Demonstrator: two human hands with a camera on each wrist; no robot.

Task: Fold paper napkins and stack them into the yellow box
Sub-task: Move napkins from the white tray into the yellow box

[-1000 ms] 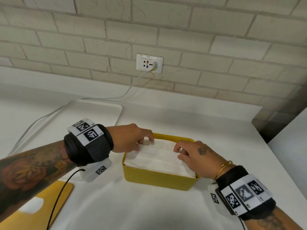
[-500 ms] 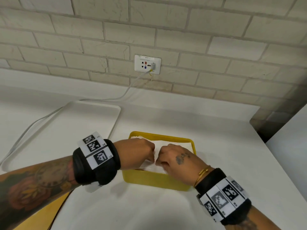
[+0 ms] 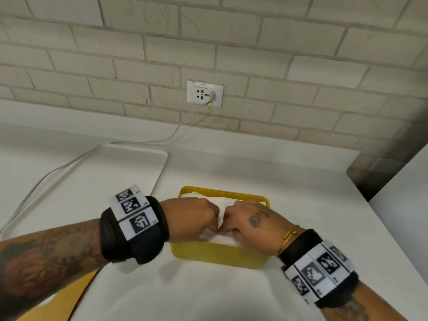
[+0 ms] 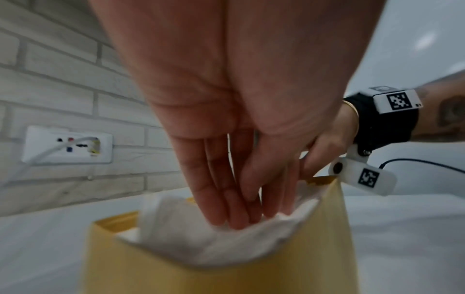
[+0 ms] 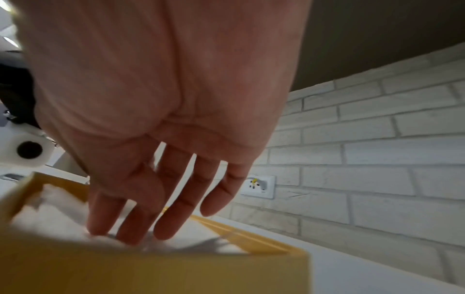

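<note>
The yellow box (image 3: 220, 258) stands on the white table, filled with a stack of white folded napkins (image 3: 224, 203). Both hands are over its middle, side by side and nearly touching. My left hand (image 3: 196, 218) points its straight fingers (image 4: 226, 208) down into the napkins (image 4: 201, 244), denting them. My right hand (image 3: 245, 225) does the same, with straight fingers (image 5: 141, 214) touching the top napkin (image 5: 50, 214). Neither hand curls round anything. The box wall (image 4: 226, 278) fills the foreground of the left wrist view, and the box wall (image 5: 176, 272) does so in the right wrist view.
A white tray (image 3: 92, 181) lies at the back left beside the box. A wall socket (image 3: 205, 93) holds a white cable (image 3: 180, 126) that runs left over the counter. A yellow board (image 3: 58, 302) lies at the near left. The table's edge falls away at the right.
The hands moved from the two ends of the box to its middle. Since half a second ago they have stayed pressing down on the napkins.
</note>
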